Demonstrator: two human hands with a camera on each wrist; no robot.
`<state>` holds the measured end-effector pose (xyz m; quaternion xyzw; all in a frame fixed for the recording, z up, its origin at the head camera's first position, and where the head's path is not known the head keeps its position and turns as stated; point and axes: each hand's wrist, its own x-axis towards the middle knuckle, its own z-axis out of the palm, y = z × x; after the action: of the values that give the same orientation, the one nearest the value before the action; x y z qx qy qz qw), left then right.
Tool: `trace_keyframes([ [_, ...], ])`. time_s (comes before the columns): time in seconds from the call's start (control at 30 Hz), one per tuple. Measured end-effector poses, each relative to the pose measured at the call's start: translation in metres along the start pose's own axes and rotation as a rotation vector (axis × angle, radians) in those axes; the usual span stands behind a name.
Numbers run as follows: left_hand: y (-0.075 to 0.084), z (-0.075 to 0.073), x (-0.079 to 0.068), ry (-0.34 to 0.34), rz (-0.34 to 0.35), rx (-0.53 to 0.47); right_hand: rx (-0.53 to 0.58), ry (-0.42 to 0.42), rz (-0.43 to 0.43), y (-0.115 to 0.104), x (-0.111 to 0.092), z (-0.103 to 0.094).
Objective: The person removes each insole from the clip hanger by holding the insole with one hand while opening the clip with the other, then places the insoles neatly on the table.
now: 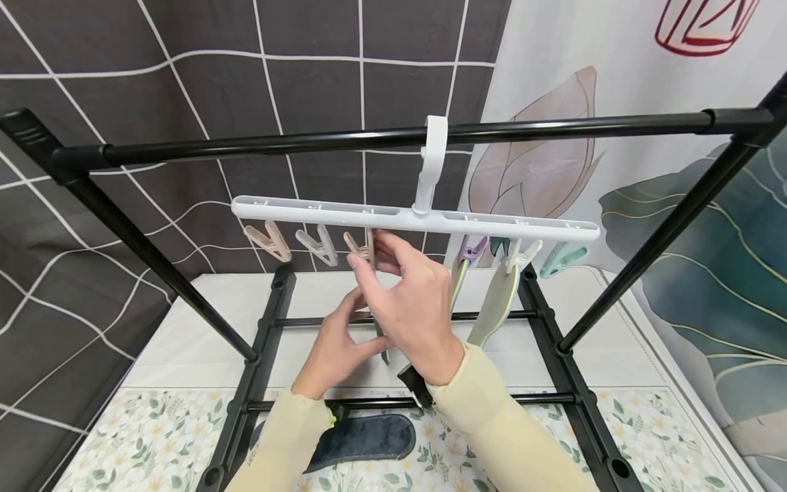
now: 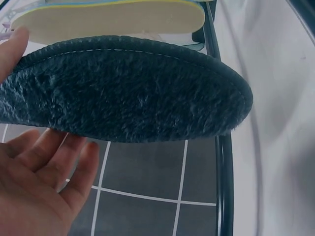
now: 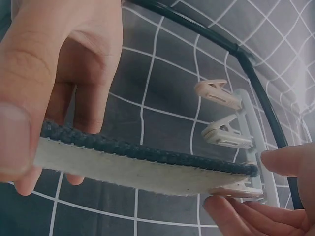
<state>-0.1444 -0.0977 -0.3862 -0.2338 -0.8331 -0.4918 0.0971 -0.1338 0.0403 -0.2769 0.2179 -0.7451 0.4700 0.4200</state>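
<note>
A dark blue fuzzy insole (image 2: 138, 93) with a pale underside is between my two hands, below a white clip hanger (image 1: 344, 214). My left hand (image 1: 335, 345) grips it from the side, thumb on one face and fingers behind in the right wrist view; its rounded lower end hangs free. My right hand (image 1: 408, 294) is higher up, thumb and fingers pinching the pink clip (image 3: 238, 191) at the insole's upper tip. In the right wrist view the fingertips sit right at this clip. Two more clips, one pink (image 1: 268, 240) and one white (image 1: 318, 244), hang at the left.
The hanger hooks over the top bar (image 1: 277, 141) of a black rack. Pale green insoles (image 1: 495, 304) hang from purple and white clips at right; a green clip (image 1: 563, 258) is beyond. A dark blue sole-shaped piece (image 1: 369, 439) lies below, near the lower crossbar (image 1: 467, 402).
</note>
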Motion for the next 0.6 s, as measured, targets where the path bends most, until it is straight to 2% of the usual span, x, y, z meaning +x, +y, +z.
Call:
trace_keyframes([
  [0.23,0.002,0.004,-0.003,0.053,-0.015,0.021,-0.053,0.02,-0.07,-0.003,0.002,0.003],
  [0.6,0.01,0.007,-0.011,0.14,0.035,0.128,-0.128,0.016,-0.106,-0.006,0.006,0.005],
])
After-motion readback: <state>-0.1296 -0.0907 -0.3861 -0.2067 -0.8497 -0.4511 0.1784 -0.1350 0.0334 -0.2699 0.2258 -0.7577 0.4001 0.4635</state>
